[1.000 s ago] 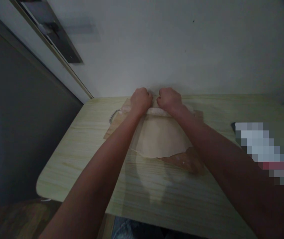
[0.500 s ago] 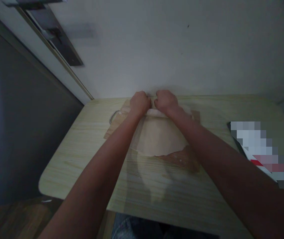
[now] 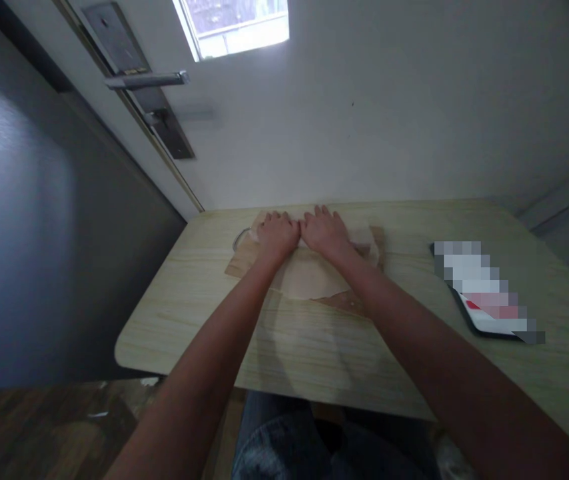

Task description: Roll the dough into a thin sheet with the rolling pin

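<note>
Left hand (image 3: 278, 231) and right hand (image 3: 323, 231) rest palms down, fingers extended, on a pale sheet (image 3: 309, 272); wooden board (image 3: 241, 261) beneath.

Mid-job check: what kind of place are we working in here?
Likely an indoor room, possibly in a home, though the view is too narrow to be sure. A wood-grain table stands right by a pale door, which has a metal lever handle and a bright window pane.

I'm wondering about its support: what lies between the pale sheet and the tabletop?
In the head view, a wooden board lies, at least partly, between the pale sheet and tabletop; it shows past the sheet on both sides.
</note>
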Demonstrator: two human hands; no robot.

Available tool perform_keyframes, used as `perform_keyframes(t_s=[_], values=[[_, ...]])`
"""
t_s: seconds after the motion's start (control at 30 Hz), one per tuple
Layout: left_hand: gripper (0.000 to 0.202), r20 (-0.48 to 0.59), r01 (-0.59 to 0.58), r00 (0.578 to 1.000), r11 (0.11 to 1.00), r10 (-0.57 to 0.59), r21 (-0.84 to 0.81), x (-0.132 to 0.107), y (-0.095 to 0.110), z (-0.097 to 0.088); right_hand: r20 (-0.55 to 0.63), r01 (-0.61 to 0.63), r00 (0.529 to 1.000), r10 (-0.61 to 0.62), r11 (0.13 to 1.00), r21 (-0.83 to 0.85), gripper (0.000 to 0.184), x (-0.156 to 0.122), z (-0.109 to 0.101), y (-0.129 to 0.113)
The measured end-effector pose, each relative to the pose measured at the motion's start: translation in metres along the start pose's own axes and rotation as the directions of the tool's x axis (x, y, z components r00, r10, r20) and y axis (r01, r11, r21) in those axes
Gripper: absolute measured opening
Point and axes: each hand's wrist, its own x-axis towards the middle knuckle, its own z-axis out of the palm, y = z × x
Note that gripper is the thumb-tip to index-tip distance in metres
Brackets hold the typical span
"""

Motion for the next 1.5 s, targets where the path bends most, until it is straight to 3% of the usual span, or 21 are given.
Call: perform_keyframes(t_s=[0.23,0.43,0.67,1.03,1.5], values=[[0.044,-0.133,-0.084,0.987,0.996,0.089,0.044,-0.042,-0.013,0.003,-0.099,0.036,0.994,-0.041,0.998,-0.049,0.042,-0.046,0.004,-0.019],[0.04,-0.112,-0.138,0.982,0.982,0.153,0.127,-0.075,-0.021,-0.006,-0.161,0.157,0.972,-0.172,0.982,-0.102,0.037,-0.083,0.003,-0.026],[0.042,-0.116,-0.102,0.986,0.985,0.118,0.14,-0.089,-0.017,-0.009,-0.186,0.233,0.951,-0.247,0.968,-0.096,0.037,-0.094,0.006,-0.025],[0.04,-0.125,-0.07,0.989,0.994,0.081,0.089,-0.07,-0.01,-0.002,-0.237,0.129,0.961,-0.142,0.989,-0.067,0.041,-0.076,0.014,-0.021],[0.043,-0.087,0.017,0.996,0.997,-0.023,-0.071,-0.006,0.001,0.007,-0.048,-0.013,0.999,0.013,1.0,-0.018,0.043,-0.007,0.0,-0.007]])
